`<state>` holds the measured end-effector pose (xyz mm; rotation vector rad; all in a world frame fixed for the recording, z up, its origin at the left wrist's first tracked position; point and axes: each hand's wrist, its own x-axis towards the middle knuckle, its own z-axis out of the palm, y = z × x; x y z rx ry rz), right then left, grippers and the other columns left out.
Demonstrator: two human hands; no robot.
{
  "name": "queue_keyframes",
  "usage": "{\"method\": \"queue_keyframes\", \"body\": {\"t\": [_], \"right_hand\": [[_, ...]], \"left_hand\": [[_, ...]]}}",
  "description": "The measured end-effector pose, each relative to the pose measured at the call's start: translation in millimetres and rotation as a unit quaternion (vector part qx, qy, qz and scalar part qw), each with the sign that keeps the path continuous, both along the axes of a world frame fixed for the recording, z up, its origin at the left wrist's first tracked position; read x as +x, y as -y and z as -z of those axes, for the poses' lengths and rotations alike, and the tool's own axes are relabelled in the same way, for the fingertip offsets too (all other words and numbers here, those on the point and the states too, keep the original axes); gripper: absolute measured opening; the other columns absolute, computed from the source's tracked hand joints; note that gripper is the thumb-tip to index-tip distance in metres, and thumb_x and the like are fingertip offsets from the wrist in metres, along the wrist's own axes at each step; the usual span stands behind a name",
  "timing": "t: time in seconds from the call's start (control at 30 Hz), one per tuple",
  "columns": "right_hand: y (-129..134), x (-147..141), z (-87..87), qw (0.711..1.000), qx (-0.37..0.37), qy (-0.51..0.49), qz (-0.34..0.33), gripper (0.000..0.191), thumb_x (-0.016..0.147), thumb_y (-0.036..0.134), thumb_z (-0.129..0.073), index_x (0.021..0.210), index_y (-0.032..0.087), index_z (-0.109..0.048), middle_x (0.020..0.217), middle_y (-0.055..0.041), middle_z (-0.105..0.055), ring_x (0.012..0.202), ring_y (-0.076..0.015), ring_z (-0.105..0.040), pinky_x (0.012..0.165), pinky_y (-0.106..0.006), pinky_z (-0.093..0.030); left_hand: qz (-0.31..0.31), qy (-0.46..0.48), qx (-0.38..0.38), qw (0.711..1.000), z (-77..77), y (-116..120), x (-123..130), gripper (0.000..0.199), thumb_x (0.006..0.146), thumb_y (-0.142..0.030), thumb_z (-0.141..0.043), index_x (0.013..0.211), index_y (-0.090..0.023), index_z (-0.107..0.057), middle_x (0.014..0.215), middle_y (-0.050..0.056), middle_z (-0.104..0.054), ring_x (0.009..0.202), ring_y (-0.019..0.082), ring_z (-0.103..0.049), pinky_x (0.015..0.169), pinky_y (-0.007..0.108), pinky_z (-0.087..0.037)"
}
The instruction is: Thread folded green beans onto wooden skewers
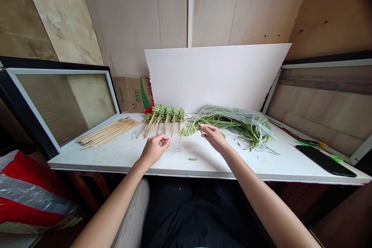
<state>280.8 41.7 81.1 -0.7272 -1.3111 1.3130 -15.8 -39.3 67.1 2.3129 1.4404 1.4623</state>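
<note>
My left hand pinches the bare end of a wooden skewer over the white table. Green bean pieces are threaded in a row along that skewer. At its other end the fingers of my right hand are closed on a bean piece by the tip. Finished bean skewers lie piled behind, their sticks pointing toward me. Bare skewers are spread at the left. Long green beans lie at the right, partly inside a clear plastic bag.
A loose bean piece lies near the front of the white table. At the right are a black phone and a green band. Behind stand a cardboard box and a white board. Framed glass panels flank the table.
</note>
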Motion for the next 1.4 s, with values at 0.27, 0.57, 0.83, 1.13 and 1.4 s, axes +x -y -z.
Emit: {"method": "queue_keyframes", "body": {"t": [0.27, 0.57, 0.83, 1.13, 1.4], "right_hand": [[0.7, -8.9, 7.1, 0.999, -0.016, -0.01, 0.05, 0.04, 0.068, 0.056, -0.089, 0.087, 0.022, -0.08, 0.094, -0.0081, -0.072, 0.086, -0.0197, -0.058, 0.069, -0.031, -0.043], [1.3, -13.9, 12.8, 0.997, -0.031, -0.025, 0.07, 0.038, 0.066, 0.055, -0.09, 0.084, 0.023, -0.08, 0.098, -0.0089, -0.073, 0.101, -0.0252, -0.061, 0.074, -0.032, -0.044], [1.6, -13.5, 11.1, 0.997, -0.037, -0.042, 0.049, 0.033, 0.068, 0.052, -0.089, 0.085, 0.024, -0.08, 0.095, -0.0072, -0.071, 0.097, -0.0232, -0.06, 0.075, -0.032, -0.045], [8.9, -22.6, 7.7, 0.999, -0.013, -0.027, 0.029, 0.036, 0.07, 0.056, -0.088, 0.082, 0.023, -0.078, 0.09, -0.0053, -0.069, 0.088, -0.0191, -0.057, 0.072, -0.03, -0.043], [12.9, -3.8, -6.7, 0.975, 0.099, 0.188, -0.067, 0.039, 0.074, 0.06, -0.083, 0.09, 0.024, -0.082, 0.106, -0.009, -0.077, 0.093, -0.0246, -0.066, 0.075, -0.034, -0.048]], "left_hand": [[-0.003, -0.014, 0.003, 1.0, 0.2, 0.3, 1.3, 0.023, 0.097, -0.034, -0.063, 0.08, -0.018, -0.067, 0.066, 0.0, -0.062, 0.061, 0.013, -0.052, 0.063, 0.024, -0.039], [0.002, -0.02, -0.012, 1.0, 2.2, 2.1, 3.6, 0.024, 0.098, -0.033, -0.061, 0.08, -0.019, -0.066, 0.067, 0.0, -0.062, 0.063, 0.013, -0.054, 0.064, 0.025, -0.04], [0.017, -0.009, 0.007, 1.0, 6.3, -0.2, 5.0, 0.023, 0.098, -0.034, -0.061, 0.082, -0.019, -0.068, 0.068, 0.001, -0.064, 0.063, 0.014, -0.056, 0.064, 0.025, -0.041], [0.005, -0.015, 0.03, 0.999, 0.8, 3.3, 7.1, 0.023, 0.098, -0.035, -0.063, 0.084, -0.019, -0.071, 0.069, 0.0, -0.066, 0.062, 0.013, -0.055, 0.062, 0.025, -0.041], [-0.052, 0.01, 0.055, 0.997, -12.3, 0.9, -8.5, 0.024, 0.096, -0.038, -0.065, 0.083, -0.018, -0.07, 0.066, 0.0, -0.065, 0.057, 0.011, -0.052, 0.058, 0.024, -0.04]]}}
